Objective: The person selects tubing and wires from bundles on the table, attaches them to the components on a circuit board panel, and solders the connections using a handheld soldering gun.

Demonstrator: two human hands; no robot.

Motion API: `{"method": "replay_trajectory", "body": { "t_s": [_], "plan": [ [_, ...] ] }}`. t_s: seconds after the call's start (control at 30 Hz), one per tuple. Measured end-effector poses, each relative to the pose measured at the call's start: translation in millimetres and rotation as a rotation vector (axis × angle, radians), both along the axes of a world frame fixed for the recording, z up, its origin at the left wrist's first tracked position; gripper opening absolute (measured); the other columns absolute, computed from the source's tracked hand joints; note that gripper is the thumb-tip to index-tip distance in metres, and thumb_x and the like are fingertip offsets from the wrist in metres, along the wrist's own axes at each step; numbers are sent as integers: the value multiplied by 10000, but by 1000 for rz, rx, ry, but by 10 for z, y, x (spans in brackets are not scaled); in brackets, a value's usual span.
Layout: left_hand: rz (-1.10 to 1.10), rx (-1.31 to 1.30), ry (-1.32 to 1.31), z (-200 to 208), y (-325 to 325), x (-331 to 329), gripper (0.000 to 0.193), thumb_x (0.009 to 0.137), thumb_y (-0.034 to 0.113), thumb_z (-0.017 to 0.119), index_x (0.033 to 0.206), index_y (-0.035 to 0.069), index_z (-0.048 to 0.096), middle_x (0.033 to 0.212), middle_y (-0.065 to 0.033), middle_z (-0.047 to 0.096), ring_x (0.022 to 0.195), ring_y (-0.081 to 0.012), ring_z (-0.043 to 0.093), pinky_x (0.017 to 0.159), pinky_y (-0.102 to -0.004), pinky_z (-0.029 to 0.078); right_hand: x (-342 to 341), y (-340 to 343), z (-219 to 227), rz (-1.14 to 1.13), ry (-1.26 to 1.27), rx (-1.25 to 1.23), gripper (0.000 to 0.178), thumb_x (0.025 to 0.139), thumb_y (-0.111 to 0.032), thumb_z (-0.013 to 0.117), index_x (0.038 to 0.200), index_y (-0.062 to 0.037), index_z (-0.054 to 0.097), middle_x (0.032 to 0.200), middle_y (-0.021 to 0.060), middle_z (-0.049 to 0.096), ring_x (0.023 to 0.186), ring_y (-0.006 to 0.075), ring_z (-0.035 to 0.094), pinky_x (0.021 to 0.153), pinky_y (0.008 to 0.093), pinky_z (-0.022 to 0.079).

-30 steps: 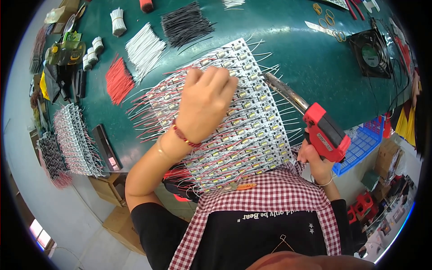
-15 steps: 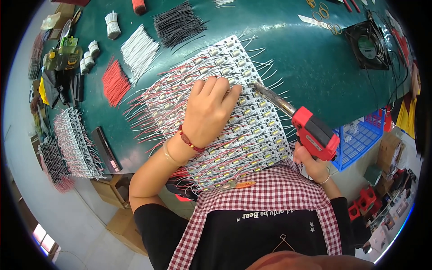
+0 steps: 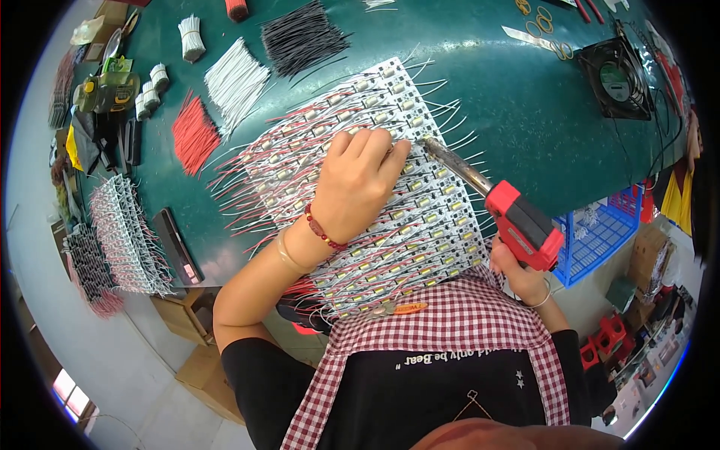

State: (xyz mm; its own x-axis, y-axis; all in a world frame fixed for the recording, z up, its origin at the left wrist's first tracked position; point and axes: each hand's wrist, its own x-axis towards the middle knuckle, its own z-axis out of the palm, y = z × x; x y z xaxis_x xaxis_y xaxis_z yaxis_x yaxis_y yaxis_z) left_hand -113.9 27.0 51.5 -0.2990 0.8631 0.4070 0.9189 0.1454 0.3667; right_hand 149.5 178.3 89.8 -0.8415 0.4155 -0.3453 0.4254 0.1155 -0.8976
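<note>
A large panel of white LED circuit boards (image 3: 427, 217) lies at the table's front edge, with rows of red and white wires sticking out on its left and right sides. My left hand (image 3: 358, 176) rests over its upper middle with the fingers curled and thumb and forefinger close together. Whatever they pinch is hidden. In my right hand (image 3: 519, 276) is a red and black soldering gun (image 3: 525, 225), gripped by its handle beside the panel's right edge. The gun's metal tip touches or nearly touches the panel just right of my left thumb.
Piles of red wires (image 3: 195, 133), white wires (image 3: 236, 84) and black wires (image 3: 304, 39) lie beyond the panel. A black fan (image 3: 616, 79) and scissors (image 3: 544, 37) are at the far right. Finished-looking wired panels (image 3: 129, 236) sit left, near a black case (image 3: 177, 246). A blue basket (image 3: 600, 236) stands right.
My left hand has shifted slightly to the right, its thumb closer to the soldering gun's tip. The gun's tip stays at nearly the same place on the panel.
</note>
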Motion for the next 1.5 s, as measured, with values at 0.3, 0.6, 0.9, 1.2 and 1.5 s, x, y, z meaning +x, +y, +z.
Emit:
{"method": "replay_trajectory", "body": {
  "t_s": [0.3,0.6,0.9,1.2,1.5],
  "plan": [
    [16,-7,23,-56,-7,25,305,739,6,632,1035,31,702,783,-45,473,714,-190,505,641,-330,377,35,-3,29,-116,-35,-165,76,902,-69,682,958,-35,643,818,15,615,736,115,581,650,283,469],
    [16,-18,40,-24,23,24,288,736,2,638,1016,34,700,785,-45,466,715,-186,507,633,-331,366,-55,-39,86,-144,2,-100,82,908,-68,655,973,-23,632,793,20,601,699,111,566,620,276,457],
    [36,-111,126,100,30,41,267,754,42,632,1013,49,695,809,-39,483,749,-182,528,670,-340,367,2,27,74,-40,128,-102,422,971,-118,578,1331,58,447,763,78,560,574,124,519,563,280,470],
    [129,-124,91,240,-154,-128,203,742,23,660,936,78,686,803,-24,532,761,-200,559,695,-347,391,65,-16,86,-91,148,-139,431,977,-139,588,1339,44,444,737,74,547,571,112,499,559,284,467],
    [93,53,-44,253,-77,53,232,706,-35,675,918,55,691,819,-70,571,744,-239,561,683,-373,456,130,-19,55,-126,138,-227,439,977,-154,591,1348,28,444,715,71,530,569,130,494,563,292,466]
  ]
}}
